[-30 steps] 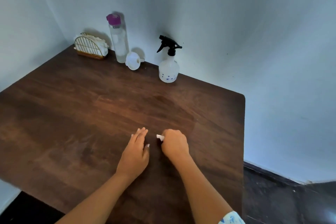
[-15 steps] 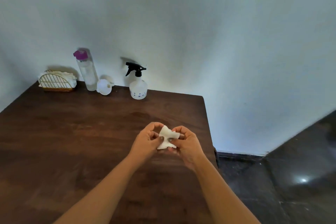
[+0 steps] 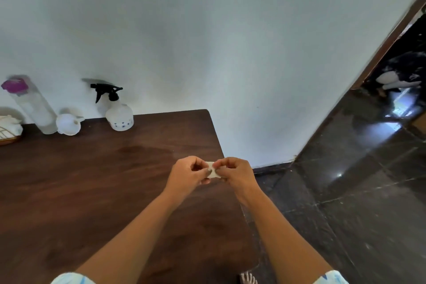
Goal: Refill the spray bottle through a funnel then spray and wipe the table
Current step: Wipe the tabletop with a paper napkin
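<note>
On the head camera I count two hands: the left hand and right hand both pinch one small white folded wipe over the dark brown wooden worktop, near its right edge. Their fingers hide most of the wipe.

Along the back wall, all blurred, I see one white spray bottle with black trigger, one white plastic funnel and one tall clear bottle with purple cap. One wire napkin holder is cut off at the left.

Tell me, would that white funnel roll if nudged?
Probably: the funnel lies on its side, so its round rim could roll in an arc. It looks like thin plastic, likely light and stiff. The clear bottle beside it may block it.
</note>
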The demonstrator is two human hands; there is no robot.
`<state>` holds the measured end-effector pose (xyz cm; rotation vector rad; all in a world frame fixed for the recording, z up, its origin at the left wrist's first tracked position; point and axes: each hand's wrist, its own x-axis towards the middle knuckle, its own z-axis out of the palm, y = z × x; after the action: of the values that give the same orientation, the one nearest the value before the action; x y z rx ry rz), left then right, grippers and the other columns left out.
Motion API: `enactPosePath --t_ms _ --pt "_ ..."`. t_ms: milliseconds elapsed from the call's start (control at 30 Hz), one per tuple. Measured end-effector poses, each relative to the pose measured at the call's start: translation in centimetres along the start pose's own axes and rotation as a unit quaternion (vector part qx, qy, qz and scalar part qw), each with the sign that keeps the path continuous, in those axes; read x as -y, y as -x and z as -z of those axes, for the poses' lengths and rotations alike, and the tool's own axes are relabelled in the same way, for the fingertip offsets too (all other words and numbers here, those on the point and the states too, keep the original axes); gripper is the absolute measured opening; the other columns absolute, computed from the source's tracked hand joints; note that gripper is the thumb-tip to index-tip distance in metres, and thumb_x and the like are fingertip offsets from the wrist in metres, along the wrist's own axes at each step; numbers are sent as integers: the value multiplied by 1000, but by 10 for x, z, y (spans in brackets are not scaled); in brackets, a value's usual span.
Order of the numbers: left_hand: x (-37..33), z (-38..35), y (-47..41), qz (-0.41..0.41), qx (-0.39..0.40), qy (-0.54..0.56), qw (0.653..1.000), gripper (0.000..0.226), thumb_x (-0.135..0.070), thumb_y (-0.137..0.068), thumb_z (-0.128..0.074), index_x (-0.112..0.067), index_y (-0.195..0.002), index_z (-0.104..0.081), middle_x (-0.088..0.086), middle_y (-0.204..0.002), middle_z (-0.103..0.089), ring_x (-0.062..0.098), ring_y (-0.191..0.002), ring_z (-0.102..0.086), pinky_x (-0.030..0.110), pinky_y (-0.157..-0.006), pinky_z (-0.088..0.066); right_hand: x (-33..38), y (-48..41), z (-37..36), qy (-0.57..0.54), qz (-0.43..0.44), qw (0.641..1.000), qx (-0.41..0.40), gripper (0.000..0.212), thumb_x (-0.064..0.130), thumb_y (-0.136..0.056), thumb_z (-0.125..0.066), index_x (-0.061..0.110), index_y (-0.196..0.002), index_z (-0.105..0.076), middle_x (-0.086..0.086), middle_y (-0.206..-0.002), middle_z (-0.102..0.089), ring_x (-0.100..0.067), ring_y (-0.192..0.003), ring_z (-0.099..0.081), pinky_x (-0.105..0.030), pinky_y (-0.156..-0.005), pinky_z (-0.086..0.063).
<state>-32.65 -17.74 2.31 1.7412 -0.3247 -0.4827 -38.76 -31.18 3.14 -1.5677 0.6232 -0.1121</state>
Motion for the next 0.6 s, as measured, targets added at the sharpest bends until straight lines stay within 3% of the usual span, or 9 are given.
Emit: enactPosePath --t_ms 100,167,300,433,500,600 --pt "-3 -27 -15 -28 -13 -72 997 22 -2 -74 -72 -14 -86 -58 8 -87 -64 20 -80 -66 35 -65 -60 -11 -21 24 15 5 1000 -26 34 -6 -73 -71 19 -93 -62 -6 -101 -65 -20 -92 -63 -25 -70 -56" --pt "-3 -48 -28 -18 -47 -69 996 30 -2 -73 -74 -15 -90 -53 8 -85 -63 19 -80 -65 33 -61 -60 -17 -38 43 23 -2 999 -43 37 -2 -72 -75 18 -98 -60 -2 -99 -63 -20 -95 -64 -30 -77 -57" --pt "6 -90 -63 -15 -104 -93 990 31 -2 -69 -76 -16 -71 -49 7 -66 -58 24 -67 -62 43 -60 -58 -25 -76 83 102 16 994 -41 24 7 -74 -76 14 -91 -62 6 -80 -62 -10 -76 -61 -15 -62 -48" --pt "15 -138 -104 -9 -154 -112 982 21 -3 -72 -73 -18 -65 -60 -6 -60 -60 2 -55 -53 25 -59 -51 -35 -126 122 196 52 978 -41 19 19 -76 -75 24 -86 -59 6 -72 -64 -9 -69 -61 -22 -64 -49" --pt "20 -161 -124 -11 -184 -118 976 18 0 -75 -69 -18 -72 -69 -6 -68 -66 0 -62 -59 17 -65 -51 -42 -149 138 233 81 969 -31 16 20 -80 -71 23 -87 -57 7 -71 -62 -7 -67 -59 -22 -63 -49" --pt "35 -187 -149 -2 -198 -153 968 22 2 -81 -61 -9 -96 -72 4 -98 -71 13 -89 -64 23 -87 -50 -55 -178 157 291 122 949 -10 3 17 -86 -61 18 -84 -60 3 -76 -65 -15 -69 -60 -29 -62 -48"
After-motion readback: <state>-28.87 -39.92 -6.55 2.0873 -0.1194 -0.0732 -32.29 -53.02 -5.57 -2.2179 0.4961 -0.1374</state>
